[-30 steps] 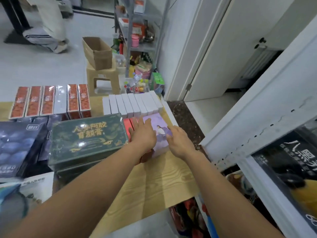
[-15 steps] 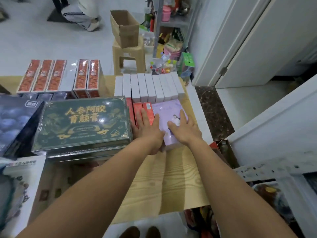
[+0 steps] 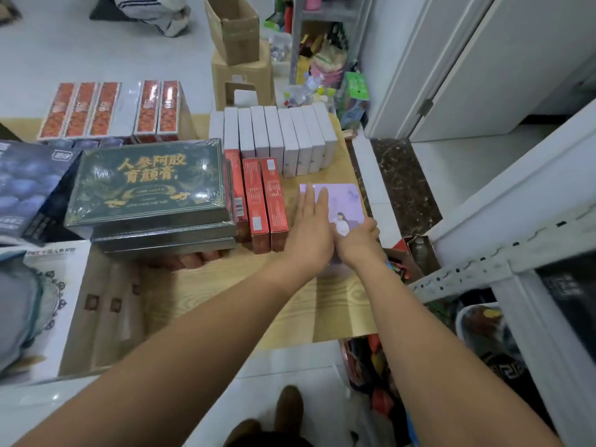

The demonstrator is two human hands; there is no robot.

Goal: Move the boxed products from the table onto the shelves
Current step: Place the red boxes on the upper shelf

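Purple box: the purple box [image 3: 342, 201] lies flat on the bench [image 3: 225, 285], right under both sets of fingers, its far edge showing just beyond the left fingertips.
Feel of it: a thin printed carton. I'd judge it light and stiff enough to lift by its edges, though the glossy lid looks slippery and the walls would dent under a hard squeeze.
Where to take hold: the two long side edges, one hand to each, look the best bet, since the flat top offers nothing to hook.
Left hand: the left hand [image 3: 311, 233] reaches out on a nearly straight arm, fingers [image 3: 311, 201] straight and close together, laid along the box's left side and gripping nothing.
Right hand: the right hand [image 3: 358, 243] sits at the near right corner, fingers curled over the right edge, so it has a grip on the box. The fingertips themselves are hidden.
Hands together: the two hands touch near the heels of the palms.
Red boxes: red boxes [image 3: 264, 201] stand on edge just left of the left fingers, so there's little room on that side.
White boxes: a row of white boxes [image 3: 290, 137] stands beyond the fingertips, apart from the purple box.
Shelf: a white shelf frame [image 3: 467, 275] stands off to the right of the right fingers, and I'd expect the box to go that way.
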